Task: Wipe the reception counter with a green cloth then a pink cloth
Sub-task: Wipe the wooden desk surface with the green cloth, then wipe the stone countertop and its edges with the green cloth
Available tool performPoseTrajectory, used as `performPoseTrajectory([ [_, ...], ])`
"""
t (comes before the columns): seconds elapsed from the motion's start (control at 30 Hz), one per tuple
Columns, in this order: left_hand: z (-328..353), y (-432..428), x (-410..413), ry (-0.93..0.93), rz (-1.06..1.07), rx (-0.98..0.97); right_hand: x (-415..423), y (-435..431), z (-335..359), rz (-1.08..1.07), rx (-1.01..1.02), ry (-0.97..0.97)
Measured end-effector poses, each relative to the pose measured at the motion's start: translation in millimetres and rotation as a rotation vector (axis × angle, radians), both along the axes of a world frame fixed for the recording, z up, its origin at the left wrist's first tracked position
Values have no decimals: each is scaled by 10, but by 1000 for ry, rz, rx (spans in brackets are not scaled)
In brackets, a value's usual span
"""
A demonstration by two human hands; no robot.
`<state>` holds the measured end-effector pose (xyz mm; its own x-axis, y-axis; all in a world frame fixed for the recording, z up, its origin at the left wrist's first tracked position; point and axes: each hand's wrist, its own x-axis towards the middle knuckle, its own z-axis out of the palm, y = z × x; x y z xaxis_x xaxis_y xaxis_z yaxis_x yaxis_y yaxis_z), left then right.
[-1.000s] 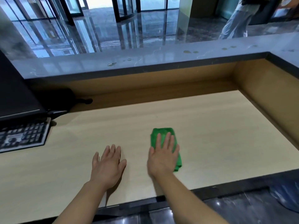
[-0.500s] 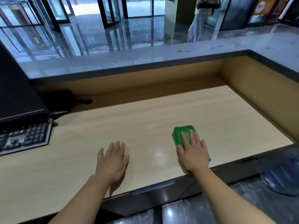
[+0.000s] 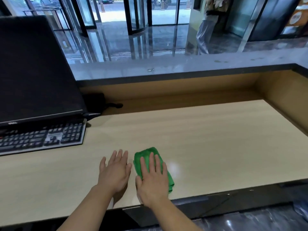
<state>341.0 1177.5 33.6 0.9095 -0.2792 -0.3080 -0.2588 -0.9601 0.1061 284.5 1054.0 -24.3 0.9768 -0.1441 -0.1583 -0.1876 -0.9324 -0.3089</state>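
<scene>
A folded green cloth [image 3: 145,155] lies on the light wooden reception counter [image 3: 208,139], close to its near edge. My right hand [image 3: 152,179] presses flat on the cloth, fingers together and stretched forward, covering most of it. My left hand [image 3: 115,172] rests flat on the bare counter just left of the cloth, fingers slightly apart, holding nothing. No pink cloth is in view.
A black monitor [image 3: 33,67] and a keyboard [image 3: 41,139] stand at the left of the counter. A raised grey stone ledge [image 3: 166,69] runs along the back, with a wooden side wall [image 3: 286,97] at the right. A person [image 3: 206,25] stands in the lobby beyond.
My right hand has slid the green cloth leftward along the near edge, ending beside my left hand. The left hand has stayed flat in much the same spot.
</scene>
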Motion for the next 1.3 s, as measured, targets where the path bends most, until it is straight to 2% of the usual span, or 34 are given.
performPoseTrajectory([
  [0.13, 1, 80, 157, -3, 25, -13, 428, -156, 45, 368, -165, 55],
  [0.27, -14, 23, 308, -11, 45, -23, 935, -434, 68, 459, -186, 38],
  [0.37, -19, -45, 431, -12, 57, -22, 1291, -677, 84, 392, -144, 28],
  [0.5, -4, -173, 625, 13, 72, -20, 1645, -1193, 128, 175, -126, 5],
  [0.63, 78, -397, 816, 28, 70, -42, 1766, -1827, 182, -14, -167, -11],
  [0.73, 188, -591, 963, 19, 57, -58, 1782, -2091, 270, -86, -194, 49],
  [1.03, 691, -1243, 1334, -75, 48, -47, 1609, -1613, 500, -111, -147, 267],
  [1.2, 905, -1437, 1418, -157, 22, -14, 1601, -1336, 637, -39, 63, 270],
  [1.3, 1018, -1485, 1437, -178, 21, 4, 1658, -1392, 870, -53, 303, 265],
])
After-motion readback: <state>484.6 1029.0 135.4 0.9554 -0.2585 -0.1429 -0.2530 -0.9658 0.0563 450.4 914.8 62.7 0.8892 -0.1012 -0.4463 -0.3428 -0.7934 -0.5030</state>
